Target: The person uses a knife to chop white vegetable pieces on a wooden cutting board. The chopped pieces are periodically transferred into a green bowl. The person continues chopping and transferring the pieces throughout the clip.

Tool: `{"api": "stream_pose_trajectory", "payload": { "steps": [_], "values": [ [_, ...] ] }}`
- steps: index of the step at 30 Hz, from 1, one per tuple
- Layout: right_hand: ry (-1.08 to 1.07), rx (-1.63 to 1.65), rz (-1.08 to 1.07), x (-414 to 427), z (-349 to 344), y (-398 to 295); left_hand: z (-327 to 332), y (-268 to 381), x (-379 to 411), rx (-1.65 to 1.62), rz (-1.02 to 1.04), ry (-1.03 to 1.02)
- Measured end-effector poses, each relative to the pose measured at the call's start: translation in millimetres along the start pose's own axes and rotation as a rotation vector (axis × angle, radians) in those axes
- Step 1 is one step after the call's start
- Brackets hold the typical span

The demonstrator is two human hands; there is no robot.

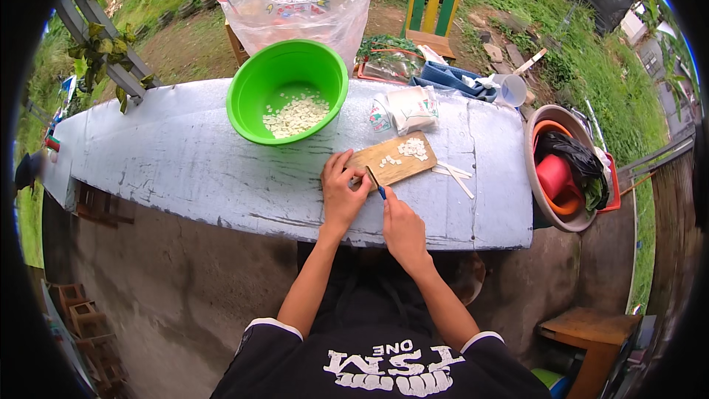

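Observation:
My right hand (404,225) grips a small knife (376,179) by its blue handle, with the dark blade over the near left part of a wooden cutting board (407,170). My left hand (344,188) rests at the board's left end, thumb and fingertips pinched together beside the blade; what they hold is mostly hidden. Small white square pieces (412,148) lie in a heap and scattered on the board. Thin white strips (458,177) lie on the table off the board's right end. A green plastic basin (237,101) beyond my left hand holds many similar white pieces.
The silver-grey table (166,144) carries plastic-wrapped white blocks (412,110) behind the board. Blue cloth (451,78) and a clear plastic cup (510,90) sit at the back edge. A large tub (534,177) with containers and a black bag stands at the right. A clear plastic bag (299,16) is behind the basin.

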State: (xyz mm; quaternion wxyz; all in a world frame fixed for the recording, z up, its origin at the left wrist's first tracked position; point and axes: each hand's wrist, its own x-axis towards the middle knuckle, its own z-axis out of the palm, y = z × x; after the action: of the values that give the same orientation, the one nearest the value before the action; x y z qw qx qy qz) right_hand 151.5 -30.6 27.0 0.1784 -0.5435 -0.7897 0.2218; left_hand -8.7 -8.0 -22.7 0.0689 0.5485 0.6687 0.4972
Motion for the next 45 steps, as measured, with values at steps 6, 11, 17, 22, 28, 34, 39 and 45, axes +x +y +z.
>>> {"api": "stream_pose_trajectory", "payload": {
  "steps": [6,11,17,22,28,34,39,45],
  "values": [
    [0.001,-0.024,-0.033,2,5,2,0,1,0,0.068,-0.005,-0.013],
    [-0.013,-0.076,-0.05,-4,1,4,0,6,0,0.09,-0.032,-0.028],
    [0.019,-0.099,-0.046,-18,-5,6,3,3,-1,0.1,-0.032,-0.023],
    [0.019,-0.05,-0.023,-20,-10,8,-2,-1,-1,-0.021,-0.03,-0.01],
    [0.053,0.039,-0.002,-19,-13,8,-8,4,-3,-0.064,-0.028,-0.006],
    [0.037,0.046,-0.027,-5,-7,2,-6,2,-3,-0.055,-0.036,-0.006],
    [-0.036,0.046,0.046,1,-7,-10,-6,4,-3,-0.018,-0.036,-0.007],
    [0.013,-0.03,-0.033,5,6,-9,-4,3,-3,-0.008,-0.023,-0.001]
  ]
}}
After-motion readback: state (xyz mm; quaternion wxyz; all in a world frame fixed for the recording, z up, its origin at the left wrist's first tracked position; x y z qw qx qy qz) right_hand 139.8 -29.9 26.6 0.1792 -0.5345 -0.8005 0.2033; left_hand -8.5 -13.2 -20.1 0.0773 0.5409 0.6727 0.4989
